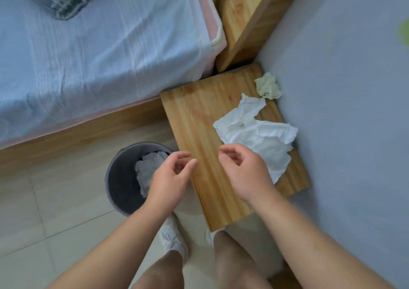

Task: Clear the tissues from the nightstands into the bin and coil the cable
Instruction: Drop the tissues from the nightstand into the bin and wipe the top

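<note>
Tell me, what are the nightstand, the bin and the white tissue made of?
The nightstand looks like pale, matte wood: long grain lines run along its top. The bin is probably grey plastic, with a smooth wall, though I can't be sure. The white tissue is thin paper, crumpled and creased.

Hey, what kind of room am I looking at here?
Most likely a bedroom: a bed with a light sheet, a wooden nightstand beside it with crumpled tissues on top, and a small bin on the tiled floor.
</note>
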`<action>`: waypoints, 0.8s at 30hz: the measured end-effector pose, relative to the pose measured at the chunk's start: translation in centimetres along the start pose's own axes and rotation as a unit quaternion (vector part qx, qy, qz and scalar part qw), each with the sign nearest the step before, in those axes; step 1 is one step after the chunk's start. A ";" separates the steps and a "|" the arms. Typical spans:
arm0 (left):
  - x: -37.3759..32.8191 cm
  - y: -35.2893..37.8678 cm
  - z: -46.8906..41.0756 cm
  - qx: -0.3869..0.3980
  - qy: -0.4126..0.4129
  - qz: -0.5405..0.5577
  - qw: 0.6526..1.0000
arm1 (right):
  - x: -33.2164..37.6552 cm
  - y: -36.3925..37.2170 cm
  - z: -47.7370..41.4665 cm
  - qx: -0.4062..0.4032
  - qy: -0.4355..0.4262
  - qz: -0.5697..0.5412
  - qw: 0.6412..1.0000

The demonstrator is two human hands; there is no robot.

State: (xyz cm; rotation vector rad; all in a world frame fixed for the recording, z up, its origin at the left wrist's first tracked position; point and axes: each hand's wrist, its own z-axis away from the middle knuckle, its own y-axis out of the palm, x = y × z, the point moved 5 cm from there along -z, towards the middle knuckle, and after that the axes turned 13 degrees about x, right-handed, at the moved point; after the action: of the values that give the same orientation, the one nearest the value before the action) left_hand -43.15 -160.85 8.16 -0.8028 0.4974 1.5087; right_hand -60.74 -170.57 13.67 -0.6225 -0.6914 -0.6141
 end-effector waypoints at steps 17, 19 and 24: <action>-10.5 10.2 -10.5 0.036 0.085 -0.400 0.912 | -4.9 -13.9 -4.9 -0.058 0.007 0.337 0.940; -10.3 10.4 -11.4 0.033 0.082 -0.419 0.904 | -5.4 -13.9 -5.8 -0.040 0.019 0.352 0.935; -9.4 9.7 -12.7 0.021 0.049 -0.321 0.946 | -5.4 -14.4 -6.4 -0.097 0.007 0.339 0.936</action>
State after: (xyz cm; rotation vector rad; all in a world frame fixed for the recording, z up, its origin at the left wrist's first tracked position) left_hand -50.64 -177.56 5.19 -0.9003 0.2933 0.8547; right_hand -71.51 -182.84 10.31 -0.9803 -0.3616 -0.0390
